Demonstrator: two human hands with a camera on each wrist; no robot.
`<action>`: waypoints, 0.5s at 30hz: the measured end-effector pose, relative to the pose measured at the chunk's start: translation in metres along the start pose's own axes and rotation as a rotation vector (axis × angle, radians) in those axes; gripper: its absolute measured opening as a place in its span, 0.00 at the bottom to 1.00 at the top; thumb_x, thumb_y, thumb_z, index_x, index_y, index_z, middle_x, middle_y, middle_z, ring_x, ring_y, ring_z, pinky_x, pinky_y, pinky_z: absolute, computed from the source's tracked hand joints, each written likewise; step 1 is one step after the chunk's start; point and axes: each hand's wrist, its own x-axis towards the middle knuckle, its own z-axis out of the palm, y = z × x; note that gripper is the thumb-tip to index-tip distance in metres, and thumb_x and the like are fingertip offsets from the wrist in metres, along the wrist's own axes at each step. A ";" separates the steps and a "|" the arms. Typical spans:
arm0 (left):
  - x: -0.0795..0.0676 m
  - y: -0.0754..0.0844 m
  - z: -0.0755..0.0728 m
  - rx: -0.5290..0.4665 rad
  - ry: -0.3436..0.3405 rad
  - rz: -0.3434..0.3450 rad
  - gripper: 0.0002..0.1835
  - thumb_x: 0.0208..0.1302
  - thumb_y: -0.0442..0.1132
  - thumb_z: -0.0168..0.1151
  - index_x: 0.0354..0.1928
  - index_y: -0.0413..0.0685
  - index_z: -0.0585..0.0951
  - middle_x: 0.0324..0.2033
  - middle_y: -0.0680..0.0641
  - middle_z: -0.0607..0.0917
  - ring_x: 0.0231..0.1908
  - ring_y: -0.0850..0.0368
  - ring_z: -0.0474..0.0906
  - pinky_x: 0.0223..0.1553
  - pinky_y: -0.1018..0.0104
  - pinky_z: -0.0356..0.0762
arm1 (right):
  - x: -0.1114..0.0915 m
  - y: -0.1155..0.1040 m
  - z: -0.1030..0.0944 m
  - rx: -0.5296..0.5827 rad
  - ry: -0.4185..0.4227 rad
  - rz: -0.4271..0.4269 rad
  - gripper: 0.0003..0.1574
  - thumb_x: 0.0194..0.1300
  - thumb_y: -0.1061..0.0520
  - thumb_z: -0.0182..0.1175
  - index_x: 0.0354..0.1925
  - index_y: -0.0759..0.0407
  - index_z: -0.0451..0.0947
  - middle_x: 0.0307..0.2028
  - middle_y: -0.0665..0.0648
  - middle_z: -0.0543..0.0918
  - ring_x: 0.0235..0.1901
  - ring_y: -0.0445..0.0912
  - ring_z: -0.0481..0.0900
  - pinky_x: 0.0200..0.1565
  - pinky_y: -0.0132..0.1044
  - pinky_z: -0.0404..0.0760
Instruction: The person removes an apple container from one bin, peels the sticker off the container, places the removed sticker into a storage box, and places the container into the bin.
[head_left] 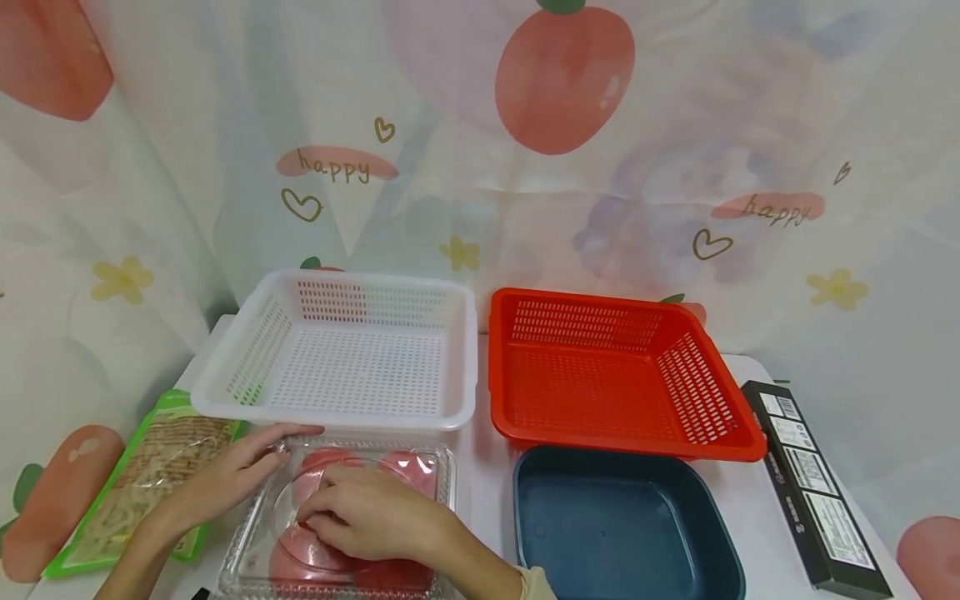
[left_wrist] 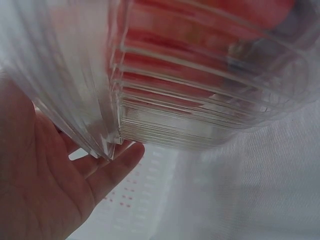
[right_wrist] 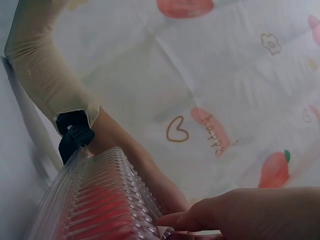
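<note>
A clear plastic clamshell box (head_left: 251,542) with several round red items (head_left: 300,554) inside stands at the table's near left, its ribbed wall close up in both wrist views. My left hand (head_left: 232,467) touches the box's far left corner, fingers mostly straight; in the left wrist view the left hand (left_wrist: 55,180) has its fingertips at the rim seam. My right hand (head_left: 375,512) rests over the lid with curled fingers. In the right wrist view a small pale bit shows by the right hand's fingertips (right_wrist: 172,220); whether they pinch it is unclear.
A white basket (head_left: 467,358) stands behind the box, and a red basket (head_left: 517,442) to its right. A dark blue tub (head_left: 600,525) is right of the box. A green-edged food packet (head_left: 127,492) lies left; a black box (head_left: 817,492) lies far right.
</note>
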 end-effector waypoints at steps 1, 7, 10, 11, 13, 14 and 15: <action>0.000 0.000 0.000 0.001 0.001 -0.001 0.20 0.75 0.37 0.46 0.63 0.64 0.73 0.63 0.54 0.74 0.57 0.79 0.65 0.52 0.78 0.68 | 0.000 0.000 0.000 -0.006 -0.002 -0.003 0.13 0.69 0.55 0.55 0.45 0.42 0.85 0.36 0.40 0.81 0.36 0.31 0.72 0.39 0.15 0.66; 0.000 0.000 0.001 -0.003 0.001 -0.011 0.20 0.75 0.36 0.46 0.63 0.62 0.73 0.62 0.54 0.74 0.56 0.78 0.66 0.52 0.78 0.68 | 0.000 0.001 0.001 -0.005 -0.010 -0.006 0.15 0.68 0.57 0.55 0.46 0.42 0.85 0.36 0.40 0.81 0.36 0.31 0.72 0.39 0.14 0.65; 0.000 0.001 0.001 -0.008 0.000 -0.011 0.20 0.75 0.36 0.46 0.63 0.62 0.73 0.62 0.54 0.74 0.56 0.78 0.66 0.51 0.77 0.69 | 0.001 0.001 0.003 0.002 0.004 -0.005 0.14 0.69 0.56 0.56 0.45 0.42 0.85 0.34 0.40 0.81 0.34 0.30 0.71 0.37 0.13 0.63; 0.000 0.001 0.001 -0.009 0.000 -0.010 0.20 0.75 0.36 0.46 0.63 0.62 0.73 0.62 0.54 0.74 0.56 0.78 0.66 0.51 0.77 0.69 | 0.001 0.001 0.003 0.006 0.008 -0.004 0.13 0.69 0.56 0.56 0.45 0.42 0.85 0.33 0.40 0.80 0.33 0.30 0.71 0.36 0.13 0.63; 0.000 0.001 0.001 -0.010 0.001 -0.007 0.20 0.75 0.37 0.46 0.63 0.61 0.73 0.62 0.54 0.74 0.56 0.78 0.66 0.51 0.77 0.69 | 0.001 0.001 0.004 0.011 0.013 -0.004 0.13 0.69 0.56 0.56 0.44 0.42 0.85 0.31 0.40 0.79 0.32 0.30 0.69 0.35 0.13 0.61; 0.000 0.001 0.000 -0.010 0.001 -0.005 0.20 0.75 0.37 0.46 0.64 0.61 0.73 0.62 0.54 0.74 0.56 0.78 0.66 0.51 0.77 0.69 | 0.001 0.001 0.004 0.015 0.014 -0.002 0.13 0.69 0.57 0.56 0.44 0.41 0.85 0.31 0.40 0.79 0.31 0.30 0.69 0.34 0.13 0.61; 0.000 0.001 0.000 -0.010 0.003 -0.001 0.20 0.75 0.37 0.46 0.63 0.61 0.73 0.62 0.54 0.74 0.56 0.78 0.66 0.51 0.78 0.69 | 0.001 0.001 0.004 0.020 0.015 0.000 0.13 0.68 0.57 0.57 0.43 0.41 0.85 0.30 0.40 0.78 0.31 0.30 0.68 0.34 0.13 0.60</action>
